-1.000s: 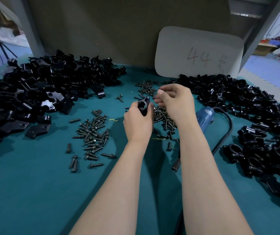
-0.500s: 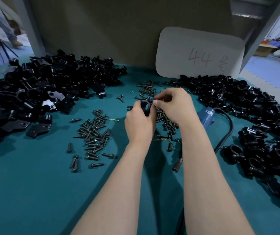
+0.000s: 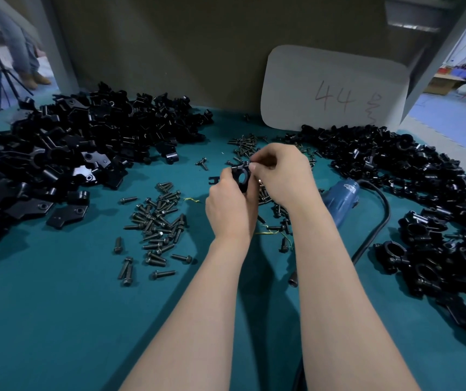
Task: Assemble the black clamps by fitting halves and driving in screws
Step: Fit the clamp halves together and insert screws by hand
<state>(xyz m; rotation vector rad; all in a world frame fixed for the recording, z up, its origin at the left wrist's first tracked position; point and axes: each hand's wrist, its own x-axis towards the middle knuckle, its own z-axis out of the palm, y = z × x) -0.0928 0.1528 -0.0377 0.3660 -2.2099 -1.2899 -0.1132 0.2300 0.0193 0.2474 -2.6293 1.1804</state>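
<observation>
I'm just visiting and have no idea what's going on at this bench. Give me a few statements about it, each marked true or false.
The left hand grips a black clamp. True.
The blue power driver is in the right hand. False: it lies on the teal table beside the right forearm, and that hand pinches at the clamp's top.
Loose screws lie on the table. True.
The white card reads 17. False: it reads 44.
</observation>
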